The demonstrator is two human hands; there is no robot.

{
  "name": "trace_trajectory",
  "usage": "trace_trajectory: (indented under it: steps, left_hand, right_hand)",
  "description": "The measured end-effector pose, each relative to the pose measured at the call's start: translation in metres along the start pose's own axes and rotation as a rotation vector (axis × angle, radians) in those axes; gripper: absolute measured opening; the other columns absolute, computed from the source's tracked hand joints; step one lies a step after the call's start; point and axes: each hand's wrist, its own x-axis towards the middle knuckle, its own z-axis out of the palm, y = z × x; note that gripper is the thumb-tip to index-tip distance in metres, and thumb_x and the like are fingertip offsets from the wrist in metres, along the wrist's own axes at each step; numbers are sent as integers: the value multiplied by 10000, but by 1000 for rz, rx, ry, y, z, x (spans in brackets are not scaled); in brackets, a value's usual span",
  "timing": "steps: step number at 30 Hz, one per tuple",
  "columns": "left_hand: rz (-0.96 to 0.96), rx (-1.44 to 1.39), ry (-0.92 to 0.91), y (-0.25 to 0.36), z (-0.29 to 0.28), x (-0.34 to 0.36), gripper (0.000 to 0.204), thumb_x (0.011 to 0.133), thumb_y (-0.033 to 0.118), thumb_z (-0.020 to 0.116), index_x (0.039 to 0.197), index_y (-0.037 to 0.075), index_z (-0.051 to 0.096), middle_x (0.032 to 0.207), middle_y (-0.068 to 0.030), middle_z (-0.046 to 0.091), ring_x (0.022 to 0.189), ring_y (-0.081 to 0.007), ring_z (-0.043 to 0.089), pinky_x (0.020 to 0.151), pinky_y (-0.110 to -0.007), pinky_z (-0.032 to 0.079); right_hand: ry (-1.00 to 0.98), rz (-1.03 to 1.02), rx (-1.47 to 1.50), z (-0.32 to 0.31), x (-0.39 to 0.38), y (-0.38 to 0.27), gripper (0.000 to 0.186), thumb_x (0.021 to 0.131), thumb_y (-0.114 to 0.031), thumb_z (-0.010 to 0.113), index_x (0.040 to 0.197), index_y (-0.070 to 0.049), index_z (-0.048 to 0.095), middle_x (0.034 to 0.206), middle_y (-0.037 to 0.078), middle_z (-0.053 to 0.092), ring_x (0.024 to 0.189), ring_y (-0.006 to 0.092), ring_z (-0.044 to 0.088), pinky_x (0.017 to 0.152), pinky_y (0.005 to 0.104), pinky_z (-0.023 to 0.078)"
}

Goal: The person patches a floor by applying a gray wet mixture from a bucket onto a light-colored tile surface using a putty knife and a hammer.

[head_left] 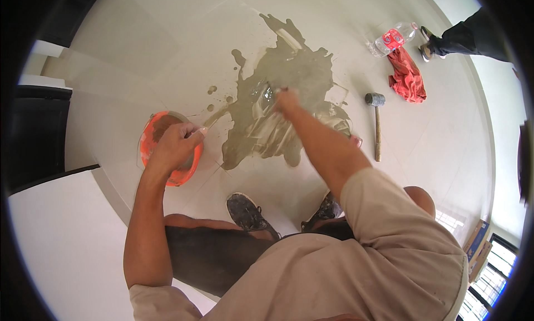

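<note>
My right hand (287, 103) reaches forward with fingers closed around a shiny flat-bladed tool (267, 94), its exact kind blurred. The blade is on a wide pool of wet grey cement slurry (297, 70), spread in streaks over the pale tiled floor. At the left, my left hand (179, 143) is above an orange bucket (184, 181) with grey-brown residue inside. Its fingers are curled together near the rim, and whatever they may pinch is too small to make out.
A rubber mallet (376, 100) with a wooden handle lies right of the slurry. Beyond it are a crumpled red cloth (408, 79) and a clear plastic bottle (392, 40). Another person's leg (467, 37) stands at far right. My dark shoes (245, 211) are just before the slurry.
</note>
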Motion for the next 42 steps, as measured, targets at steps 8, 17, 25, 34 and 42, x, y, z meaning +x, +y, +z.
trace_trajectory:
  steps: [8,17,25,34,42]
  left_hand:
    - [45,50,-94,15,2,18,436,970,358,621,1099,-50,707,879,-99,665,883,-201,620,842,-354,489]
    - [68,42,-38,20,8,-6,434,956,364,638,1119,-33,705,885,-60,638,823,-166,567,767,-346,475]
    - [85,7,-18,34,7,-11,428,978,317,627,1169,-60,698,748,-16,530,726,-131,495,700,-321,437]
    - [-37,18,27,19,-7,-35,410,989,314,634,1192,-36,700,860,-50,632,800,-139,555,753,-317,469]
    - [-21,-30,-18,18,-1,-24,424,986,328,638,1203,-32,696,920,-69,677,845,-152,592,787,-324,483]
  right_hand:
    - [450,380,668,20,-55,45,392,893,-167,625,1243,6,587,1133,293,652,1080,449,645,935,505,514]
    - [565,217,422,20,-75,47,454,927,-225,580,1339,-39,529,1102,292,678,1029,484,657,894,559,522]
    - [151,201,17,-68,56,115,343,930,-218,535,1208,-41,632,1008,311,702,948,480,694,827,549,572]
    - [152,175,114,-36,1,28,410,968,-272,523,1350,-131,574,1038,291,707,969,484,691,858,588,549]
    - [-113,1,-223,-99,87,62,291,885,-176,557,1055,-27,741,1078,260,719,1031,429,700,899,506,559]
